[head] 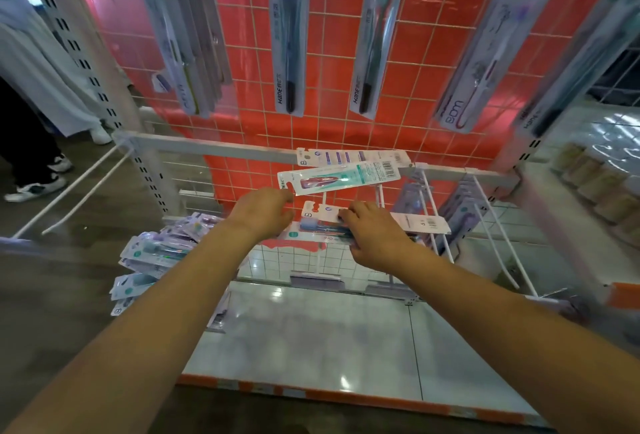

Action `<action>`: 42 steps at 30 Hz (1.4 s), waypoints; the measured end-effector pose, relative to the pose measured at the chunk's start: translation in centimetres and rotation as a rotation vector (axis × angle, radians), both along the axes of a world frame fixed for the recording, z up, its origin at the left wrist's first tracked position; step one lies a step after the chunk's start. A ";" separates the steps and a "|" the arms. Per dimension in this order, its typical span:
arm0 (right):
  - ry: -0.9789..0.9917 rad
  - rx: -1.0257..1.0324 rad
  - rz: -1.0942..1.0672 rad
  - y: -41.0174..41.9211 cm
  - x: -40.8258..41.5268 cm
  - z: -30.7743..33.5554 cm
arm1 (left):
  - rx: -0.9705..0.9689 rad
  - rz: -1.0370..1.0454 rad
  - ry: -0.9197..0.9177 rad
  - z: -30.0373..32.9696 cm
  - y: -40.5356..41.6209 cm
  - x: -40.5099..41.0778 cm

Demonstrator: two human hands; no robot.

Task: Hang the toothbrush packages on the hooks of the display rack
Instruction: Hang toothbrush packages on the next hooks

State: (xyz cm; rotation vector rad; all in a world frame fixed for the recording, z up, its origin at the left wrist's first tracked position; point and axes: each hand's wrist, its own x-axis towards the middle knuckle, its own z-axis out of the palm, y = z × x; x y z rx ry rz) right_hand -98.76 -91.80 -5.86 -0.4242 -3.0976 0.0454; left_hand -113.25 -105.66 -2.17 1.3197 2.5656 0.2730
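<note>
A: Left hand (265,210), fingers curled, pinching the hanger end of a teal-and-white toothbrush package (339,178). The package lies level, crosswise in front of the wire grid (346,63).

B: Right hand (372,231)?

A: Fingers curled down over a small stack of packages (323,225), gripping it. The top card is white, barcode end poking out to the right. The stack sits just below the teal package.

B: Anything behind those?

A: One more flat package (353,156), white with purple marks, lying across the grey crossbar (214,149) just above the teal one. Cannot tell what it rests on.

B: Farther out?

A: White wire hooks (429,201) just right of the right hand, some carrying purple packages (457,212). Left of the left forearm, a loose pile of packages (156,253) at the edge of the white base shelf (311,336).

B: Upper rack?

A: Hanging packages on the grid over a red backing: yellow-brush one (180,49), dark-brush one (289,42), green-headed one (375,38), purple one (485,59).

B: Surroundings?

A: A person's legs and sneakers (38,184) far left on the floor.
</note>
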 end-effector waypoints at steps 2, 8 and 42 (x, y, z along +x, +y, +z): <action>0.030 0.046 0.000 -0.1 0.2 0.2 | -0.004 0.001 0.021 0.3 0.0 0.2; 0.075 0.092 -0.038 -0.3 1.4 0.8 | 0.025 0.011 0.037 1.0 -0.7 0.2; 0.850 -1.309 -0.340 0.5 4.7 12.1 | 0.625 -0.115 -0.722 3.9 3.4 8.3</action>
